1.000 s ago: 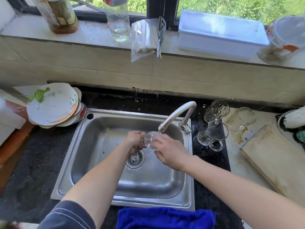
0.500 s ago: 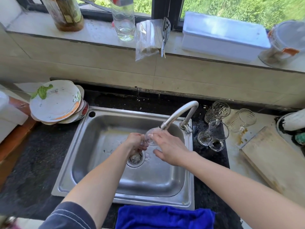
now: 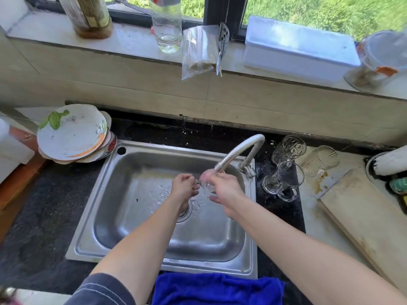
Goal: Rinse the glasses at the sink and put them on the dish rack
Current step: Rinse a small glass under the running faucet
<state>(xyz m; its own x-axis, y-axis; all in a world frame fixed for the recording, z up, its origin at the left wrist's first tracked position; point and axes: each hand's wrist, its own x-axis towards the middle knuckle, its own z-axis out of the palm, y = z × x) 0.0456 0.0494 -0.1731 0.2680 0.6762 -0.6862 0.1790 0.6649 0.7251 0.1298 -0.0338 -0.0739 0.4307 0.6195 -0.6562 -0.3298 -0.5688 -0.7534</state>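
Clear glass [image 3: 206,184] under faucet [image 3: 237,150] | right fingers [image 3: 218,177] wrap it | left fingers [image 3: 193,184] pinch it | bottle label [image 3: 92,16] blurred

Bright daylight from window [image 3: 308,12], wide-angle edge distortion, slight blur

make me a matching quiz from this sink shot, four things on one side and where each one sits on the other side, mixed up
Things:
1. stack of plates
2. blue cloth
3. glass under the tap
4. white box

Places:
a. on the windowsill
b. in the right hand, over the sink
c. on the counter left of the sink
d. along the sink's front edge

Pairs: 1-c, 2-d, 3-b, 4-a
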